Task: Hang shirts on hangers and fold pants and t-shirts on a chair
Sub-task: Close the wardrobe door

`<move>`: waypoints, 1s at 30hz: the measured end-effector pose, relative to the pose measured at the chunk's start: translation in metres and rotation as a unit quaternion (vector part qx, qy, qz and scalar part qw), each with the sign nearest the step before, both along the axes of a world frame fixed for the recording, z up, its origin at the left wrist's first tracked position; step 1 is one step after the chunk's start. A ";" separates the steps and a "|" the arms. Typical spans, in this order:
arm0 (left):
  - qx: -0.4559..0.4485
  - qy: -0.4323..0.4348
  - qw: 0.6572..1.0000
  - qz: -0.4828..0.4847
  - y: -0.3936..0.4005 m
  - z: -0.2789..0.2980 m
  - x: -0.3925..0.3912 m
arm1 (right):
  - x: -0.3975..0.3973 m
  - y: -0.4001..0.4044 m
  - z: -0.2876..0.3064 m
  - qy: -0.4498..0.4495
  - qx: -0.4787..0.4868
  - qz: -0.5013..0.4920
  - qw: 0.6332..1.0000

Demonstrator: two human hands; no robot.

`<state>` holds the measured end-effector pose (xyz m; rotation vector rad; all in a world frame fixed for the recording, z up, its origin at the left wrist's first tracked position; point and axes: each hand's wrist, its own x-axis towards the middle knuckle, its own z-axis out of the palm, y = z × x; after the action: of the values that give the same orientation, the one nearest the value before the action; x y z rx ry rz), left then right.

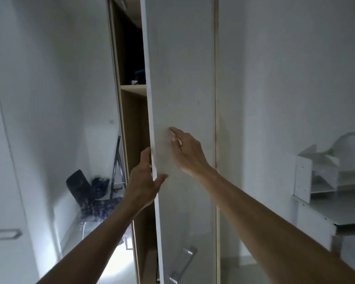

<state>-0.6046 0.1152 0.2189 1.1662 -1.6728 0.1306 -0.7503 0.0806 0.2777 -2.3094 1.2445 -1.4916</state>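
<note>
White laminate makes up the wardrobe door [182,99], which stands partly ajar in front of the person. The left hand [145,181] grips its free edge, fingers curled behind the panel and thumb on the front face. The right hand [188,152] is released, its fingers loosely extended with the tips touching or just off the door's front, above and to the right of the left grip; which of the two cannot be told. A metal handle [181,265] sits low on the same door, well below both hands.

Behind the door's edge the wardrobe interior is dim: a wooden shelf [134,89] crosses it, with dark clothing [138,75] lying on top, mostly hidden by the door. To the left, a mirrored panel [103,160] reflects a chair [84,193] draped with dark patterned clothes. On the right, a white bench [336,214] carries a white paper organiser [316,177], well apart from the hands.
</note>
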 end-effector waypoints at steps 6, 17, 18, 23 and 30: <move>-0.087 -0.087 0.988 0.094 -0.039 0.001 0.055 | 0.041 -0.031 0.003 0.069 0.011 -0.020 0.997; -0.070 -0.313 0.874 0.365 -0.137 0.033 0.081 | 0.056 -0.146 0.018 0.079 -0.042 -0.144 0.986; -0.073 -0.308 0.873 0.371 -0.149 0.038 0.082 | 0.058 -0.158 0.020 0.087 -0.056 -0.157 0.982; -0.149 -0.288 0.881 0.344 -0.209 0.061 0.099 | 0.067 -0.219 0.034 0.118 -0.143 -0.194 0.963; -0.159 -0.291 0.873 0.356 -0.260 0.067 0.116 | 0.082 -0.277 0.032 0.117 -0.185 -0.194 0.956</move>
<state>-0.4890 -0.1447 0.2861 1.5181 -1.5315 1.2850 -0.6678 -0.1967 0.3099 -2.6579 1.6903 -1.7382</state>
